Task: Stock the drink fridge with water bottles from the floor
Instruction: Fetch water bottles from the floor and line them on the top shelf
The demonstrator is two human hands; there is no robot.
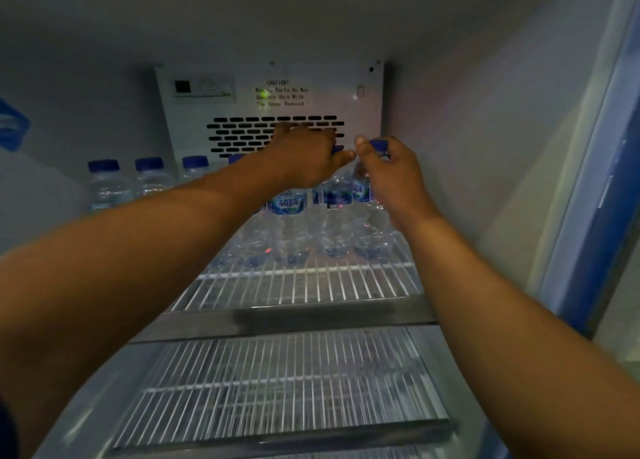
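Note:
Both arms reach deep into the open fridge. Several clear water bottles with blue caps and blue labels stand in a row at the back of the upper wire shelf [304, 285]. My left hand [304, 157] lies over the tops of the middle bottles [289, 223], fingers closed around a blue cap. My right hand [388, 171] grips the neck and blue cap of the rightmost bottle [369, 230], which stands on the shelf next to the right wall. More bottles [107, 185] stand at the back left, partly hidden by my left forearm.
A vented back panel [270, 95] with a caution label sits behind the bottles. A second wire shelf [277, 389] lies below. The fridge's right wall and blue door frame [595, 233] run along the right. A blue object [12, 126] shows at the left edge.

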